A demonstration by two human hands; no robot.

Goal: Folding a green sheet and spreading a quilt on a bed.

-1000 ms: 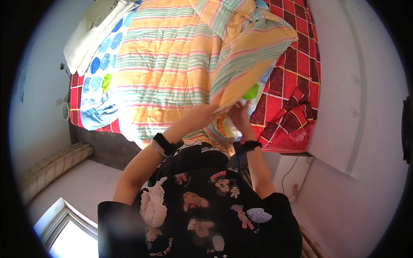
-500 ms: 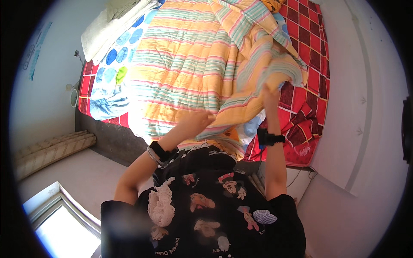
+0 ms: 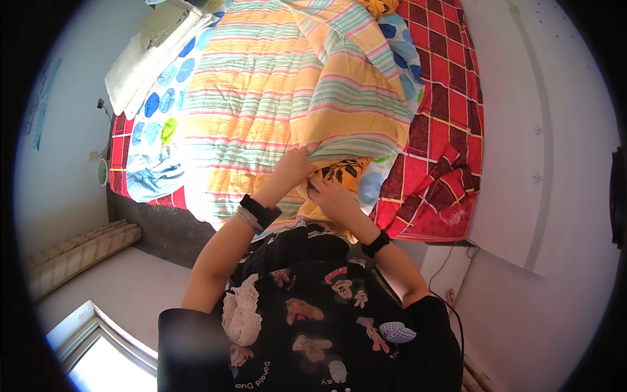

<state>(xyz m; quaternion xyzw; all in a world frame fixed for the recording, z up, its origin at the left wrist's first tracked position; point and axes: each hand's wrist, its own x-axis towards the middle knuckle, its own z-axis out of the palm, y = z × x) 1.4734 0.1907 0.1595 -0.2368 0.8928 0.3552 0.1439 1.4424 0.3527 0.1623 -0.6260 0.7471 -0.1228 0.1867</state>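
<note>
A striped quilt (image 3: 241,104) in orange, green and pink covers the middle of the bed. Its right part is folded over on itself. At the near end, my left hand (image 3: 292,173) is closed on the quilt beside the fold. Just right of it and a little nearer to me, my right hand (image 3: 332,198) has its fingers bent at the quilt's edge, their tips partly hidden. Between the fold and my right hand shows an orange cloth with dark leaf print (image 3: 345,171). Both wrists wear black bands.
Under the quilt lie a white sheet with blue dots (image 3: 152,103) and a red checked cover (image 3: 434,104), rumpled at the near right. Folded white bedding (image 3: 140,68) rests at the far left. Walls flank the bed, and a rolled mat (image 3: 85,251) lies at left.
My right hand has come in from the right to beside my left hand. The quilt's raised right side now lies folded inward, uncovering more dotted sheet and red cover.
</note>
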